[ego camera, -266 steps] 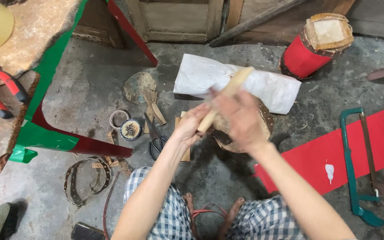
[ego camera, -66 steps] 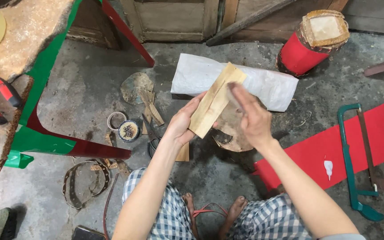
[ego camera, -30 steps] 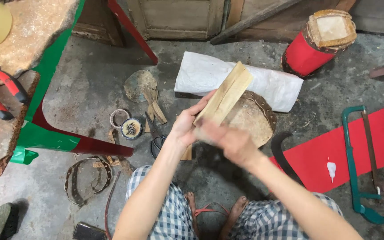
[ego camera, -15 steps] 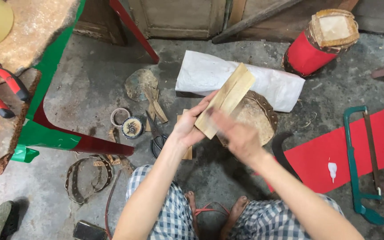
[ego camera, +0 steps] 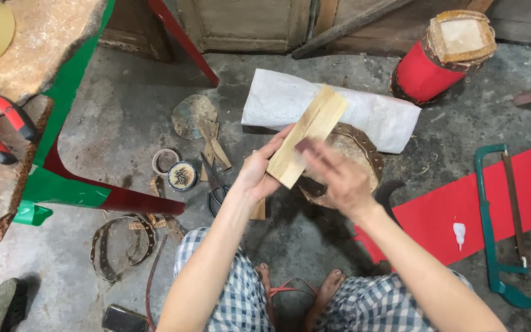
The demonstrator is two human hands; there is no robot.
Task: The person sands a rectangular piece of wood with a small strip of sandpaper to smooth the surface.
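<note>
Now the left hand (ego camera: 258, 175) grips the lower end of a pale wooden slat (ego camera: 307, 136), fingers curled along its near edge and thumb behind, so the slat rises slantwise up and away from that grip. The right hand (ego camera: 338, 175) lies just right of the grip, fingers loosely spread and blurred, its fingertips (ego camera: 305, 146) touching the slat's face; it holds nothing I can make out. Half a second ago this hand sat lower, below the slat's bottom end; it has since moved up along the wood. The slat's tilt and the left grip are unchanged. Behind the slat sits a round drum-like block (ego camera: 357, 150), beyond it a white sack (ego camera: 376, 114). Scissors (ego camera: 215, 184) lie left of the grip.
</note>
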